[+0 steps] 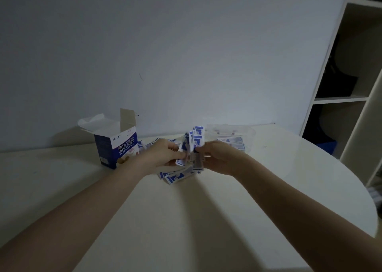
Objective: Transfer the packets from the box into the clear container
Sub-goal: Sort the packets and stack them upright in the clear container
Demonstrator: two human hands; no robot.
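A blue and white box (115, 147) stands open on the table at the left, its flaps up. My left hand (163, 154) and my right hand (219, 158) together grip an upright bunch of blue and white packets (195, 145) just above the table. More packets lie loose below my hands (175, 175) and behind my left hand. The clear container (247, 136) stands at the back right, just beyond my right hand, with several packets (236, 142) inside it.
The white table (186, 220) has a rounded edge on the right. A grey wall rises directly behind it. A white shelf unit (351, 81) with dark items stands at the far right.
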